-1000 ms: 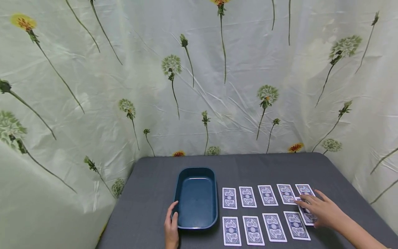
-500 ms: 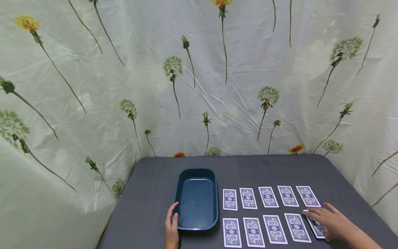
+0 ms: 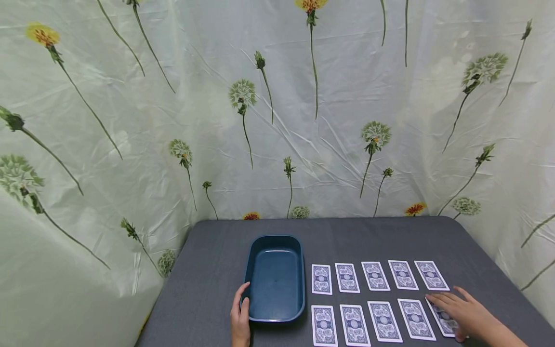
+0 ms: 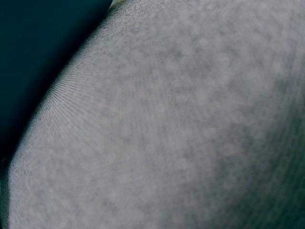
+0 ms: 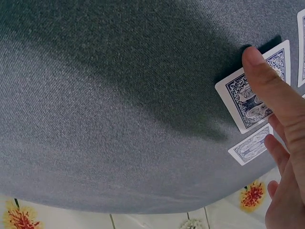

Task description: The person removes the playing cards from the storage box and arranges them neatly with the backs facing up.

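In the head view my right hand (image 3: pixel 466 315) is at the right end of the front row of cards. It holds a playing card (image 3: pixel 443 318) by its edges, the blue patterned back facing up. The right wrist view shows the thumb (image 5: pixel 261 71) at one edge of that card (image 5: pixel 243 102), and a dark shadow beside it. My left hand (image 3: pixel 240 315) grips the left rim of a dark blue rectangular tray (image 3: pixel 302 284), whose inside shows nothing lying in it. Only the tray's dark side (image 4: pixel 38 52) and grey cloth appear in the left wrist view.
Two rows of face-down cards lie right of the tray, including a back-row card (image 3: pixel 431 275) and a front-row card (image 3: pixel 416 319) beside the held one. Grey cloth (image 3: pixel 208 270) covers the table. A flowered curtain (image 3: pixel 269 193) hangs behind the far edge.
My right hand has carried its card right and nearer to me, from overlapping the back row to the front row's right end. The left hand stays at the tray.
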Demonstrator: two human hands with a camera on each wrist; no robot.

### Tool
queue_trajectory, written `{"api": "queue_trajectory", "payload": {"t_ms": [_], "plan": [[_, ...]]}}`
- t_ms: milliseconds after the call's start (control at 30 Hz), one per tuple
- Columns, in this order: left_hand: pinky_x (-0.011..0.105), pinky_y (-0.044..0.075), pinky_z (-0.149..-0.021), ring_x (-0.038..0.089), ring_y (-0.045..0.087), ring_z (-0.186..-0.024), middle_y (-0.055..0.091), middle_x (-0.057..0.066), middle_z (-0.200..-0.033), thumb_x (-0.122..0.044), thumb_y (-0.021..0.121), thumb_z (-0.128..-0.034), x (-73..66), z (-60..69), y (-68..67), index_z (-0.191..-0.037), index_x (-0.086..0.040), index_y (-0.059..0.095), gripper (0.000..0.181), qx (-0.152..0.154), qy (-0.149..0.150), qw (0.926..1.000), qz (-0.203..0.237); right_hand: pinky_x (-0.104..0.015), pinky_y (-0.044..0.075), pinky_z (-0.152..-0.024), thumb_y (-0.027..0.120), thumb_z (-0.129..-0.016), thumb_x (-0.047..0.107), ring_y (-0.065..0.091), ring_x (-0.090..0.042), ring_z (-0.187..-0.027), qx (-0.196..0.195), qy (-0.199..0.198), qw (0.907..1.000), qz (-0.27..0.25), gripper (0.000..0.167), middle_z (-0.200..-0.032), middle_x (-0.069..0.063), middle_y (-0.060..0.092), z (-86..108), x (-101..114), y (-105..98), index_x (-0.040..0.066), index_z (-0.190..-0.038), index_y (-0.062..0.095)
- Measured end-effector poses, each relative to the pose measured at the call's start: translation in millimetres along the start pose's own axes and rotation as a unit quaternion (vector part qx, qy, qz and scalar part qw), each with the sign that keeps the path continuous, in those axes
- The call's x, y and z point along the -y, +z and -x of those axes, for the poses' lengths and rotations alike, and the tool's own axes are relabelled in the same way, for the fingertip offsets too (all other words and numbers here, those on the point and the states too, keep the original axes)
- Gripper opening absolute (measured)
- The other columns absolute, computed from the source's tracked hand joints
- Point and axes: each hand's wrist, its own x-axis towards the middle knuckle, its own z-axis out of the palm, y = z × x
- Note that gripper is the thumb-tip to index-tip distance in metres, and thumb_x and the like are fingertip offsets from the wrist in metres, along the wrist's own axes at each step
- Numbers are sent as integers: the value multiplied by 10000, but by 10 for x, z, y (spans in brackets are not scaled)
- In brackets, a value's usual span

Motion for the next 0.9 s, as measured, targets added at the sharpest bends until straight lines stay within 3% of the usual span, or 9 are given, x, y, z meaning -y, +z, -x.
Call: {"api": "queue_trajectory", "payload": {"t_ms": [67, 200, 300, 367, 433, 500, 600, 767, 900], "plan": [[25, 243, -897, -182, 350, -1093, 527, 145, -1275, -126, 429, -943, -10, 2, 0, -1206, -73, 546, 293, 29, 47, 10000, 47, -224, -207, -1067, 716, -163, 314, -166, 141, -1294, 18, -65, 10000, 3, 1499, -951, 18, 628, 7, 2, -3, 339, -1420, -101], [20, 242, -891, -181, 351, -1097, 527, 158, -1269, -98, 431, -939, -19, 3, 6, -1208, -63, 544, 294, 58, 172, 9997, 178, -220, -220, -1058, 733, -190, 336, 378, 2, -1230, 169, 0, 9998, 79, 1457, -956, 29, 630, 29, 5, -12, 369, -1420, -48], [14, 240, -892, -187, 351, -1095, 529, 164, -1263, -91, 429, -938, -12, 1, 20, -1204, -60, 546, 292, 49, 223, 9995, 197, -219, -218, -1058, 744, -223, 411, 519, -92, -998, 163, 47, 9997, 170, 1432, -955, 32, 630, 43, 12, -6, 375, -1417, -46], [14, 239, -897, -189, 355, -1093, 530, 174, -1258, -83, 427, -937, 0, 0, 32, -1200, -51, 547, 291, 47, 242, 9995, 211, -223, -204, -1067, 730, -257, 488, 410, -17, -1178, -3, 4, 9998, 208, 1417, -966, 44, 623, 53, 18, 4, 353, -1423, -64], [12, 239, -892, -196, 353, -1084, 530, 182, -1253, -85, 426, -938, 16, 0, 44, -1195, -48, 548, 287, 43, 221, 9996, 175, -233, -191, -1078, 705, -284, 551, 155, 58, -1336, -195, -76, 9995, 252, 1426, -1230, 130, 544, 58, 25, 16, 311, -1416, -128], [14, 241, -890, -198, 355, -1081, 528, 187, -1252, -89, 427, -939, 30, -6, 57, -1193, -45, 549, 285, 36, 194, 9996, 201, -242, -184, -1084, 687, -317, 589, -135, 87, -1335, -327, -137, 9990, 274, 1406, -1436, 224, 287, 61, 29, 20, 289, -1422, -128], [15, 237, -884, -198, 353, -1084, 519, 192, -1254, -104, 427, -942, 28, -24, 59, -1198, -43, 543, 288, 61, 204, 9994, 267, -241, -199, -1077, 720, -285, 474, -206, 60, -1321, -318, -118, 9993, 155, 1435, -1453, 216, -192, 43, 43, -1, 285, -1421, -136], [50, 251, -891, -200, 340, -1088, 497, 196, -1277, -81, 449, -926, -13, -52, -22, -1222, -33, 527, 310, 242, 24, 9991, 352, -211, -199, -1069, 713, -328, 465, -199, 98, -1303, -365, 326, 9988, -9, 1393, -1425, 242, -212, -58, 98, -82, 313, -1410, -151], [261, 277, -980, -89, 345, -1165, 460, 170, -1331, -81, 459, -916, -94, -60, -158, -1258, -49, 500, 346, 576, -509, 9969, 192, -162, -168, -1067, 721, -544, 503, 31, 95, -1356, -463, 1287, 9905, -147, 1164, -1497, 160, 184, -297, 218, -220, 361, -1422, -30]]}}
